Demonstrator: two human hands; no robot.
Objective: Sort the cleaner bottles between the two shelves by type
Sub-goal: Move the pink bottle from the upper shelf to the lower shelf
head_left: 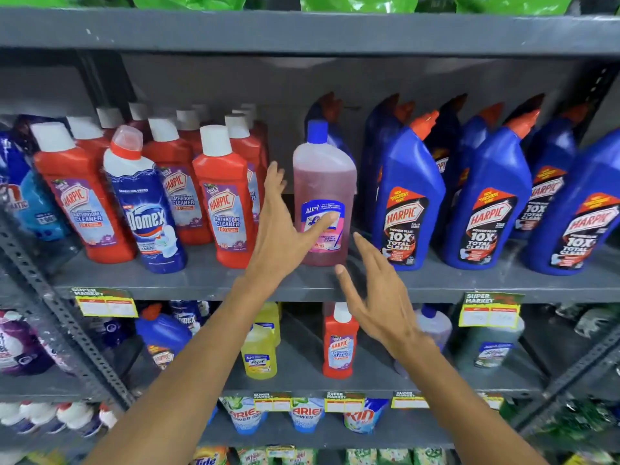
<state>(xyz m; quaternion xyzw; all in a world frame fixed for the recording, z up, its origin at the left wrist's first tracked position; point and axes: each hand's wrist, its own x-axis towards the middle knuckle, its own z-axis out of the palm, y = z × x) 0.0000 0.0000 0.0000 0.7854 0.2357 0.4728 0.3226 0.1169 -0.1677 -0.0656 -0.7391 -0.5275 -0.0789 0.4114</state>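
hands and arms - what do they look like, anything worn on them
Both the left hand and the right hand are bare: no gloves, rings, watch or bands visible. The forearms are uncovered too, with no sleeve in view down to the frame's bottom edge.

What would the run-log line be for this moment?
stage: reaching | target: pink Lizol bottle, upright, upper shelf | left hand: open, thumb at label | right hand: open, below-right, apart | nothing lifted

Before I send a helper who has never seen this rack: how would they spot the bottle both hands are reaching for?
Look at the upper grey shelf, in the gap between the red bathroom cleaners and the blue toilet cleaners. The pink bottle stands there alone, the only translucent one, with a blue cap.
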